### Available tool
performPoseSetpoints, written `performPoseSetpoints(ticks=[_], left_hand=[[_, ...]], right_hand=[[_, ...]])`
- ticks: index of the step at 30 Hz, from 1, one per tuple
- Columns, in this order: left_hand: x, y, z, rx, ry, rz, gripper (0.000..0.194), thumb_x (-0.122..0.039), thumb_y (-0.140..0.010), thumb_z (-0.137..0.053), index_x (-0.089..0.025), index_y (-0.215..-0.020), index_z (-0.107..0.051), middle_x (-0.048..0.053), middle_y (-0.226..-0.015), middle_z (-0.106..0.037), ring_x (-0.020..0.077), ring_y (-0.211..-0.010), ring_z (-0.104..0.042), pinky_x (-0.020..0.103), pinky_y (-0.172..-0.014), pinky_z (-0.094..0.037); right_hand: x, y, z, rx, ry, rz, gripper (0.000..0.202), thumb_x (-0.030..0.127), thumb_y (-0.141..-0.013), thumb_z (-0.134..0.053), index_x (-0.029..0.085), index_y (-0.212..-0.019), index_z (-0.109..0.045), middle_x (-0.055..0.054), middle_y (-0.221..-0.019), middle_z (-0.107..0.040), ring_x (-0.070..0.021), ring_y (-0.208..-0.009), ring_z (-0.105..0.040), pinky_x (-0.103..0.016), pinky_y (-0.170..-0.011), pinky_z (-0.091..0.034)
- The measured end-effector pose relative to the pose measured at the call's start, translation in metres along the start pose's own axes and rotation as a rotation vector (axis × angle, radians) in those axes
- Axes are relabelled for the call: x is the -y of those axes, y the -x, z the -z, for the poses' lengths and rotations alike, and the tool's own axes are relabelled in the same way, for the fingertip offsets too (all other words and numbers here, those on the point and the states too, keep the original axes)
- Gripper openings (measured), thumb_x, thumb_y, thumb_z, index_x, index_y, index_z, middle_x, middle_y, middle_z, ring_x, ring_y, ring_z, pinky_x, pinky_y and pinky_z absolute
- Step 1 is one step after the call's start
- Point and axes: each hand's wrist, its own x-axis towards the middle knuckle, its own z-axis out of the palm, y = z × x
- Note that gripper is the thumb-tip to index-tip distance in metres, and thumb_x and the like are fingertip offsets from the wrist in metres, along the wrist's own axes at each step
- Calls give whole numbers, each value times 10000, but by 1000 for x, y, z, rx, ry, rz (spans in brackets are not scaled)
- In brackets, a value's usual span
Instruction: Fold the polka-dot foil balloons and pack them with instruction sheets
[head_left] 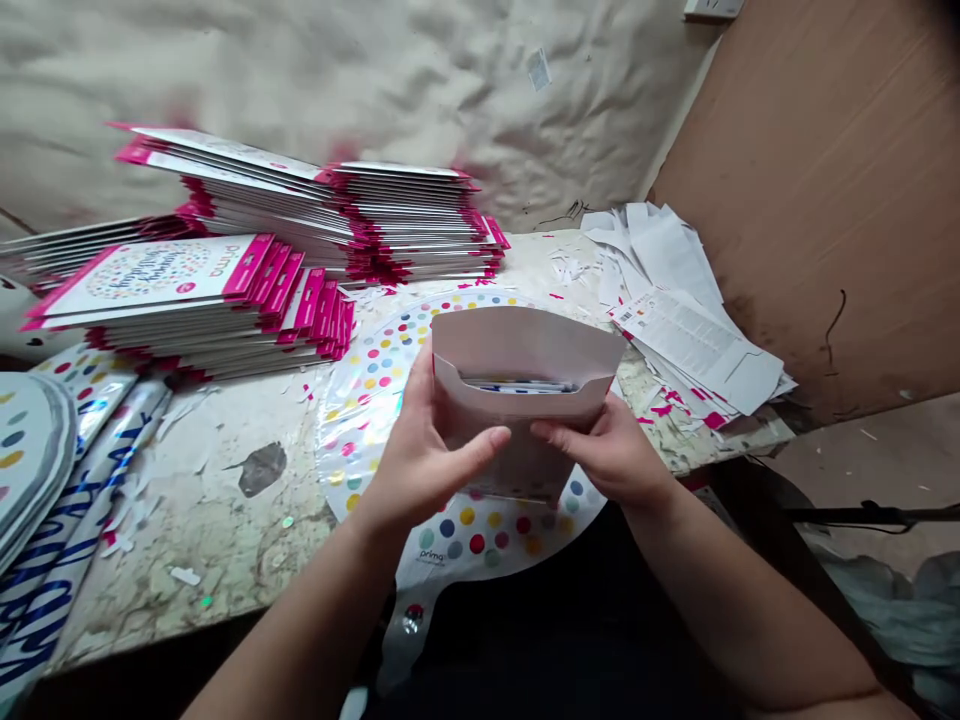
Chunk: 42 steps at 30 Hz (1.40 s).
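Your left hand (427,455) and right hand (611,455) are both closed on an open card envelope (517,403), one at each side. Between your fingers, its mouth gapes upward, with a tall back flap and a low, notched front edge; down inside sit flat contents (525,386) with thin white and blue edges, too deep to make out fully.

Your thumbs lie across the front face, pointing toward each other, tips apart; your other fingers wrap the sides and are partly hidden behind the card. Your forearms come in from below on either side, angled toward each other.

Under your fingers spreads a shiny, flat, round balloon (360,420) with coloured dots, its tail hanging toward you. Left of and beyond your fingers, pink-edged card packets rise in a near stack (187,335) and a far stack (420,225). Farther left lie round dotted sheets (34,450) and glossy foil with blue lettering (71,560). Beyond your right fingers, loose paper (697,345) is heaped on the stained, scrap-strewn table (247,550).
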Motion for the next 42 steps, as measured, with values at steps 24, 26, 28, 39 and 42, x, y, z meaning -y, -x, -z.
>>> performPoseSetpoints(ticks=[24, 26, 28, 39, 42], left_hand=[[14, 37, -39, -14, 801, 881, 252, -334, -695, -640, -92, -629, -612, 24, -451, -583, 83, -397, -510, 166, -411, -377], [14, 38, -38, 1, 798, 861, 265, -337, -706, -636, -89, -615, -611, 25, -450, -585, 82, -395, -513, 165, -414, -384], [15, 38, -36, 24, 798, 856, 282, -347, -715, -632, -84, -614, -616, 31, -457, -594, 85, -396, -520, 167, -416, -393], [5, 31, -35, 63, 725, 832, 300, -320, -755, -572, -98, -557, -611, 49, -457, -610, 94, -385, -542, 163, -407, -410], [8, 27, -35, 9, 799, 868, 347, -330, -762, -537, -91, -515, -584, 80, -442, -602, 107, -363, -531, 183, -391, -411]], right_hand=[[-26, 1, -9, 298, 1149, 453, 175, 169, -866, -473, 155, -850, -647, -93, -852, -656, -204, -820, -587, -321, -740, -456], [-25, -1, -7, 273, 1158, 451, 177, 137, -856, -463, 152, -833, -638, -96, -850, -654, -208, -821, -584, -324, -737, -456], [-24, -3, -5, 228, 1097, 419, 164, 120, -849, -468, 155, -833, -627, -83, -839, -658, -192, -809, -590, -304, -730, -460], [-9, 9, -23, 404, 1582, 530, 194, 83, -828, -415, 149, -713, -557, -67, -673, -562, -180, -613, -500, -282, -524, -340], [-10, 5, -23, 328, 1601, 614, 195, 63, -805, -374, 151, -742, -537, -83, -699, -549, -200, -648, -488, -293, -546, -355]])
